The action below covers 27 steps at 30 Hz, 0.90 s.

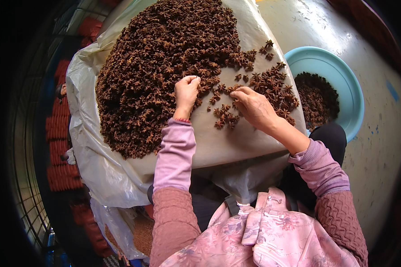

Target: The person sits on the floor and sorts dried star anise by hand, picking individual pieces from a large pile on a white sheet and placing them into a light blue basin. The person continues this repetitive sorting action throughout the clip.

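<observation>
A large heap of dried star anise covers much of the plastic-covered tabletop before me. At the heap's right edge is my left hand, thumb and forefinger pinched together; a tiny dark bit shows at the tips, too small to make out. My right hand reaches in from the right, palm down, its fingertips at a few loose star anise pods. What lies under its curled fingers is hidden. A small cluster of pods lies between my hands, and a smaller pile of star anise sits beyond my right hand.
On the floor at the right, a light blue plastic basin holds more star anise. White plastic sheeting drapes over the table's left side. Stacked red sacks stand farther left. Below the table, an open plastic bag contains brown material.
</observation>
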Available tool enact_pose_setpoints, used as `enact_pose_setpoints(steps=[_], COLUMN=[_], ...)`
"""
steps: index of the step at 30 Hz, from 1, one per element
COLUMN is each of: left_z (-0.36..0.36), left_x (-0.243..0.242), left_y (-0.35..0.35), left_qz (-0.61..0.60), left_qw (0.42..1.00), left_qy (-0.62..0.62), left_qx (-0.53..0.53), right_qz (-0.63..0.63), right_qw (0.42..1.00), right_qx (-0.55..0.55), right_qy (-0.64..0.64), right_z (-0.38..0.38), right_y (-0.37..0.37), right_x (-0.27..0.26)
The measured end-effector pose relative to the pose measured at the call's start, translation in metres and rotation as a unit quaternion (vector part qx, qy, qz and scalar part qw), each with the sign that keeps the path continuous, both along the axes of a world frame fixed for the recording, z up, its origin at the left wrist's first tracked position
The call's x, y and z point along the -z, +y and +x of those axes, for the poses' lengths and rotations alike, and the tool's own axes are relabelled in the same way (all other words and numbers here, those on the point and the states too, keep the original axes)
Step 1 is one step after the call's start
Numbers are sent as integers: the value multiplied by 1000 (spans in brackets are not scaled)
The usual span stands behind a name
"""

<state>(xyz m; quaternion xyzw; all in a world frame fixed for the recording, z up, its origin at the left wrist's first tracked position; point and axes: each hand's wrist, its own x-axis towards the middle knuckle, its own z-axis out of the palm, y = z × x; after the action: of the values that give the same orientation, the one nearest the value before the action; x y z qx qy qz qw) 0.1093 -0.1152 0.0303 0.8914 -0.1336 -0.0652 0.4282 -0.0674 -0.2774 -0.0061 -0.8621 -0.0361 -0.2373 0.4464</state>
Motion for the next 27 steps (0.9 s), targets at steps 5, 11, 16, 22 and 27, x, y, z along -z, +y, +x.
enact_pose_setpoints(steps=[5,11,16,22,27], left_z=[-71,-124,-161,-46,29], left_x=[-8,-4,-3,-11,1], left_y=[-2,-10,-9,-10,-29], left_qz=[-264,-240,-161,69,296], left_qw=[936,970,973,988,918], left_qy=[227,33,-134,-140,-256], left_qx=[42,25,91,-15,67], right_qz=[310,564,568,-56,-61], right_qw=[946,789,792,992,994], right_qx=[-33,-148,-53,87,57], right_qy=[86,193,216,70,72], right_z=[4,4,5,-8,-3], right_y=[17,13,-1,-6,-5], right_x=[-6,-6,-10,-1,5])
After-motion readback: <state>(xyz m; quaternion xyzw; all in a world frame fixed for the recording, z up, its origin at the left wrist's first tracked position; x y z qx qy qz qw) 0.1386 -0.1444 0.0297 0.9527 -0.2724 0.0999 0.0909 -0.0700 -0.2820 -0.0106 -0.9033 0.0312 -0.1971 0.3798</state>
